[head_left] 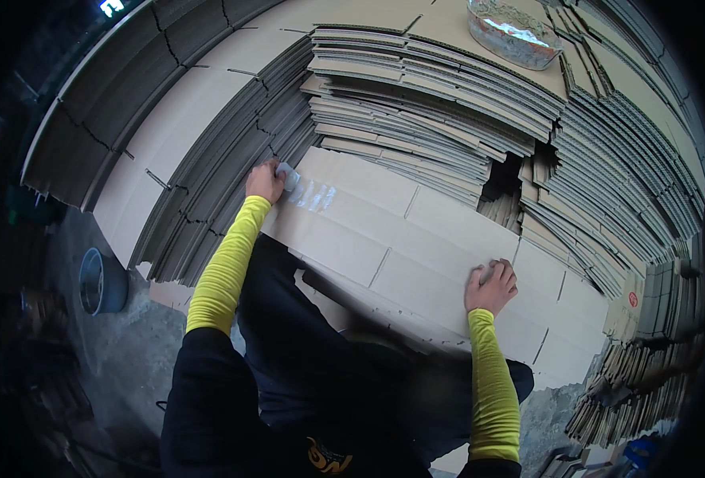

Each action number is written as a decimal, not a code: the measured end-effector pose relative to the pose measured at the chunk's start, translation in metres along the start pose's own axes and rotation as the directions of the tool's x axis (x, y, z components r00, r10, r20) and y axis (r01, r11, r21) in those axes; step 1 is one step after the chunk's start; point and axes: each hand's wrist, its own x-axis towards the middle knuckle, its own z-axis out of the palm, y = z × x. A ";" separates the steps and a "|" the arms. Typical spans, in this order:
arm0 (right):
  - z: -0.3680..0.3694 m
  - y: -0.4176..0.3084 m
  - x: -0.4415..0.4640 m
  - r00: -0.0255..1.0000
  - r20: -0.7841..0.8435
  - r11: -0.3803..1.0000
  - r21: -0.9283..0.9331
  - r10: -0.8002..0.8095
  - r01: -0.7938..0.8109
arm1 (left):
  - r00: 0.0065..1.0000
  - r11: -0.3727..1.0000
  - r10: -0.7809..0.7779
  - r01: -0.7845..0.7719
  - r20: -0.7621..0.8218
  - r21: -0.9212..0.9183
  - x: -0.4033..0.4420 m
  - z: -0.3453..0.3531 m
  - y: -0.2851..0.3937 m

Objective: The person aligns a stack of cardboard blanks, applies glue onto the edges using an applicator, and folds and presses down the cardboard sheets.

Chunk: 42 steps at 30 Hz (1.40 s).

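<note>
A long flat cardboard sheet (pixel 416 247) with slots cut along its edges lies across the front of my lap. At its left end my left hand (pixel 266 182) is closed on a small whitish roll that looks like clear tape. A shiny strip of tape (pixel 314 194) runs on the cardboard just right of that hand. My right hand (pixel 492 287) rests on the sheet's right part, its fingers curled around a small greyish thing I cannot make out. Yellow sleeves cover both forearms.
Tall stacks of flat cardboard (pixel 440 103) rise behind the sheet, with more at the left (pixel 225 151) and right (pixel 631 175). A clear bowl (pixel 514 36) sits on top. A blue bucket (pixel 103 280) stands on the floor at the left.
</note>
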 end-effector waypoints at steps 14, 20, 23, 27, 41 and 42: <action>-0.001 0.000 -0.001 1.000 -0.016 1.000 0.003 -0.013 0.013 | 0.997 0.987 0.024 -0.012 0.072 -0.160 -0.009 -0.010 0.023; -0.003 0.000 0.001 1.000 0.009 1.000 0.011 0.007 -0.007 | 0.993 0.992 0.107 -0.103 -0.059 0.073 -0.002 -0.005 0.006; -0.001 -0.001 0.000 1.000 -0.010 1.000 0.003 -0.005 0.005 | 0.989 0.993 0.120 -0.121 -0.082 0.002 -0.002 -0.012 0.015; -0.001 -0.001 0.000 1.000 -0.004 1.000 0.005 -0.004 0.004 | 0.996 0.988 0.033 -0.021 0.080 -0.152 -0.007 -0.012 0.024; -0.002 0.000 0.001 1.000 -0.015 1.000 0.020 0.002 -0.002 | 0.999 0.989 0.028 -0.025 0.019 -0.147 -0.030 -0.011 0.010; -0.002 0.000 0.001 1.000 -0.014 1.000 0.022 0.000 0.000 | 0.999 0.996 0.013 -0.010 0.032 -0.086 -0.030 -0.007 0.004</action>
